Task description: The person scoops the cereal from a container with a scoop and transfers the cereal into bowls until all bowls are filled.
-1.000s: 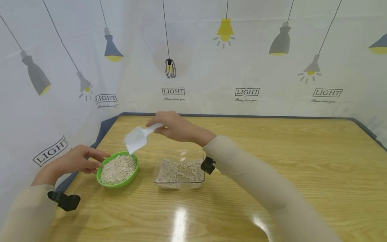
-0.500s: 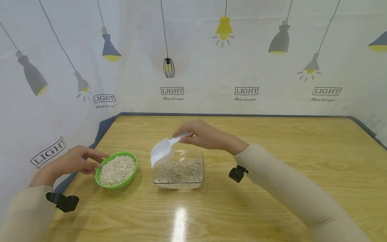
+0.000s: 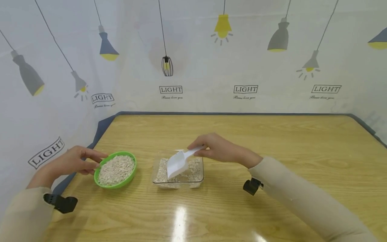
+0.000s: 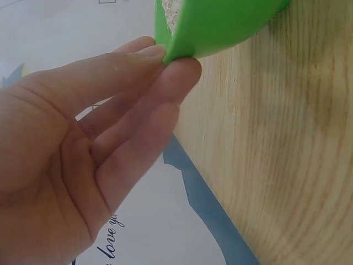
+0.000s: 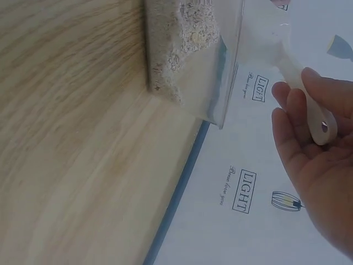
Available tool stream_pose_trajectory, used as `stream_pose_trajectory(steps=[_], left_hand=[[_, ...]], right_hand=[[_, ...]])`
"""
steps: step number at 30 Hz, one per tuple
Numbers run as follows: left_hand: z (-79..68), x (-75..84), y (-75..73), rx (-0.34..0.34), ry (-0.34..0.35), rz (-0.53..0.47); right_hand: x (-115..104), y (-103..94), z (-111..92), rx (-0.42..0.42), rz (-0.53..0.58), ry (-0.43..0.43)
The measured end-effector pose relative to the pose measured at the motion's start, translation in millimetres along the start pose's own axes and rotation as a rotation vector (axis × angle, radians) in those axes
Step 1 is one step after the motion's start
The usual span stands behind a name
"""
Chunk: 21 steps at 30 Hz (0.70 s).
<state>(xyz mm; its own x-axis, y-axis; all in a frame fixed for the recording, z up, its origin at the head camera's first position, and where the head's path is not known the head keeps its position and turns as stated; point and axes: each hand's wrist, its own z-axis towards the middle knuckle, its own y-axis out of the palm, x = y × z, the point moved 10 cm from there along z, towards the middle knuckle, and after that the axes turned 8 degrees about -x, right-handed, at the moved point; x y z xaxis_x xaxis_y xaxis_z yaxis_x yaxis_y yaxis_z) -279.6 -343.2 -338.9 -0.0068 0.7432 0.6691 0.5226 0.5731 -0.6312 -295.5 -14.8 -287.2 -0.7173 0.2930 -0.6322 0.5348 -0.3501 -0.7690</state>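
My left hand [image 3: 72,161] pinches the rim of a green bowl [image 3: 129,174] between thumb and fingers; in the left wrist view the green wall [image 4: 226,27] shows close up. Oats [image 3: 116,169] fill the bowl nearly to its rim. My right hand [image 3: 219,148] grips the handle of a white scoop [image 3: 176,163], its blade tilted down over a clear rectangular container [image 3: 178,183]. Oats [image 3: 195,168] lie inside that container too. In the right wrist view the scoop's handle [image 5: 311,110] lies between thumb and fingers. Whether the blade touches the oats I cannot tell.
A wooden table [image 3: 272,141] carries both vessels, the bowl on the left and the container at its right. Dark blue edging [image 3: 242,114] runs along the far side. Behind stands a white backdrop [image 3: 199,50] printed with lamps.
My right hand has carried the scoop rightward and down, from above the bowl to over the clear container. The left hand still holds the bowl's rim.
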Motion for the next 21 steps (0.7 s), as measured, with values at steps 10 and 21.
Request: stream_pose_trajectory(steps=[10, 21], left_hand=[[0.8, -0.9, 0.9, -0.002, -0.013, -0.028], [3.0, -0.2, -0.4, -0.005, -0.01, 0.006]], right_hand=[[3, 11.6, -7, -0.04, -0.003, 0.019], [13, 15.8, -12, -0.089, -0.056, 0.092]])
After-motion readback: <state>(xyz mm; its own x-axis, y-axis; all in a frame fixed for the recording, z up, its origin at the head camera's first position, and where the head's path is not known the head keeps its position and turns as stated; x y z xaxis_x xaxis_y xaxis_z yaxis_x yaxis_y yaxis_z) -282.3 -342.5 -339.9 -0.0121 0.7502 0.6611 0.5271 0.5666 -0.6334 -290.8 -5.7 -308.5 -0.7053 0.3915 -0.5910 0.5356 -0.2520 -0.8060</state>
